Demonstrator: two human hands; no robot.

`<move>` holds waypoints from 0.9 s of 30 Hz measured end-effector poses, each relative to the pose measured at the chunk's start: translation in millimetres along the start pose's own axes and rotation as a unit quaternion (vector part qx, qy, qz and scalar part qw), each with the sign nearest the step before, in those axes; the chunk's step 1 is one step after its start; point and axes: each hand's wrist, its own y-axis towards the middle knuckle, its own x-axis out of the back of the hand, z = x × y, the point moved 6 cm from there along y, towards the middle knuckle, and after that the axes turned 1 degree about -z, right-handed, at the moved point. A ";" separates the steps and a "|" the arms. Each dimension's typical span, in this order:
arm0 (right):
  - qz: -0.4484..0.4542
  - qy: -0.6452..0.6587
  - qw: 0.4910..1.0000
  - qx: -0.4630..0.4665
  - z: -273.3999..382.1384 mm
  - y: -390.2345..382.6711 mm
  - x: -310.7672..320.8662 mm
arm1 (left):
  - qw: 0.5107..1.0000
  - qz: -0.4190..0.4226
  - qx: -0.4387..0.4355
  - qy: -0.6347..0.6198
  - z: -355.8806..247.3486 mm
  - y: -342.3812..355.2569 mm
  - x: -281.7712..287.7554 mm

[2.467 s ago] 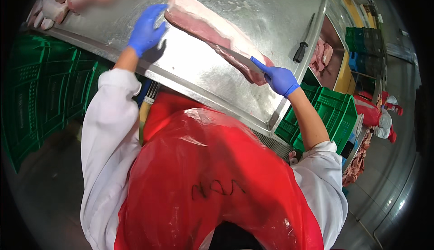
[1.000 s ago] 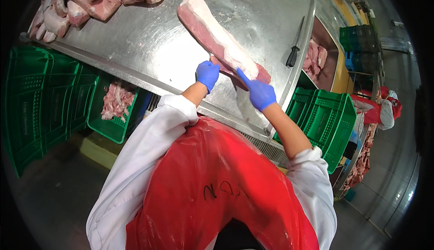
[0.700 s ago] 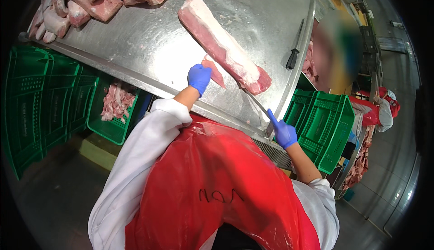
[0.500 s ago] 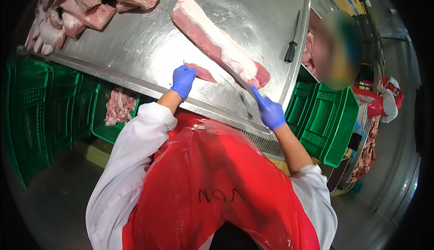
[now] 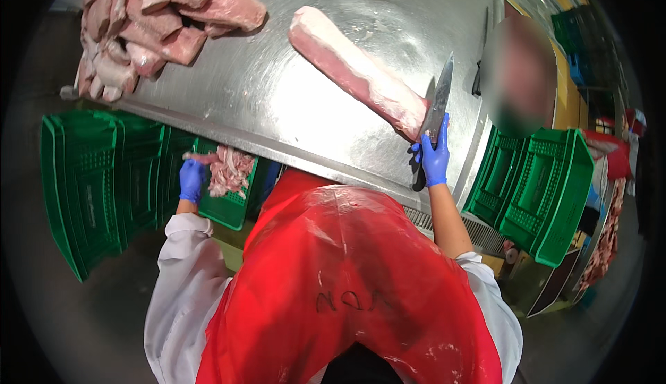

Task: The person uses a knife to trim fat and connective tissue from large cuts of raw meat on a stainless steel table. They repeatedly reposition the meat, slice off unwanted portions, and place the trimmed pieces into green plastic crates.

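My left hand point(image 5: 191, 179), in a blue glove, is closed on a thin pink meat scrap point(image 5: 200, 157) over a green crate point(image 5: 230, 214) of trimmings point(image 5: 229, 173). My blue-gloved right hand point(image 5: 433, 155) holds a large knife point(image 5: 438, 89) by its black handle, index finger stretched out, blade pointing up beside the loin's near end. The long pork loin point(image 5: 354, 72), pink with a white fat layer, lies diagonally on the steel table point(image 5: 229, 82).
A pile of meat pieces point(image 5: 159, 9) covers the table's back left. Another black-handled knife point(image 5: 479, 72) lies at the right edge, beside a blurred patch. Green crates point(image 5: 83, 190) stand at left, others point(image 5: 541, 197) at right. A person in red point(image 5: 610, 151) is at far right.
My left hand has moved from the table leftward, out over the trimmings crate, with the scrap. The knife has come out from along the loin's side to point upward at its right.
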 end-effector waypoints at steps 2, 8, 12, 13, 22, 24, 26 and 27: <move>-0.016 0.072 0.997 -0.020 -5.7 7.6 -5.7 | 0.975 -0.012 -0.033 0.219 12.1 30.4 26.9; -0.078 -0.026 0.996 0.039 -1.9 31.4 10.7 | 0.884 0.148 -0.351 0.272 -230.3 77.1 -210.9; -0.096 0.021 0.995 0.035 5.2 61.8 22.5 | 0.676 0.243 -0.612 0.330 -326.6 68.9 -403.1; -0.112 0.012 0.993 0.024 8.8 61.6 23.5 | 0.649 0.251 -0.605 0.388 -326.5 77.4 -425.5; -0.150 -0.150 0.967 -0.138 17.1 -43.9 -11.3 | 0.588 0.285 -0.458 0.603 -284.8 50.2 -424.7; -0.140 -0.193 0.961 -0.139 4.1 -79.3 -15.7 | 0.599 0.341 -0.587 0.425 -283.0 18.7 -427.2; -0.133 -0.207 0.960 -0.135 11.0 -78.9 -18.3 | 0.598 0.355 -0.595 0.404 -274.8 7.9 -438.9; -0.143 -0.194 0.961 -0.139 25.3 -66.9 -20.7 | 0.603 0.359 -0.584 0.407 -273.1 5.5 -447.3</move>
